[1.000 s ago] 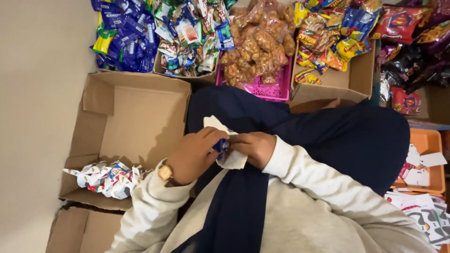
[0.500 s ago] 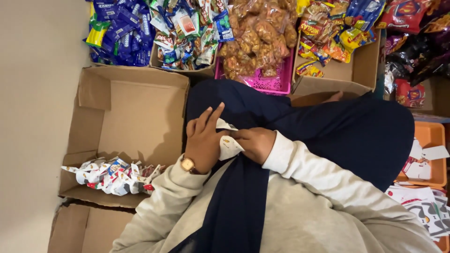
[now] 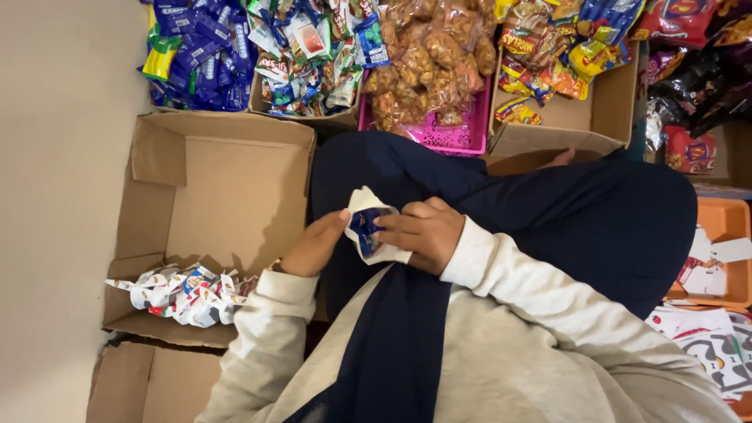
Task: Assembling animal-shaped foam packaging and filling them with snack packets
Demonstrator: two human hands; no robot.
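Cardboard boxes (image 3: pixel 211 196) and trays of bright snack packets (image 3: pixel 313 47) fill the floor beyond the person's lap. Over the dark cloth (image 3: pixel 486 211) of the lap, both hands hold a small white and blue packet (image 3: pixel 370 229). It looks light, thin and easily crumpled, best taken by its edges. Left hand (image 3: pixel 313 244) pinches its left edge with the thumb; right hand (image 3: pixel 427 233) closes its fingers on the right side, wrist bent inward.

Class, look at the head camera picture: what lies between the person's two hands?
A small white packet with a blue patch lies between the left hand and right hand, pinched by both over the lap, in the head view.
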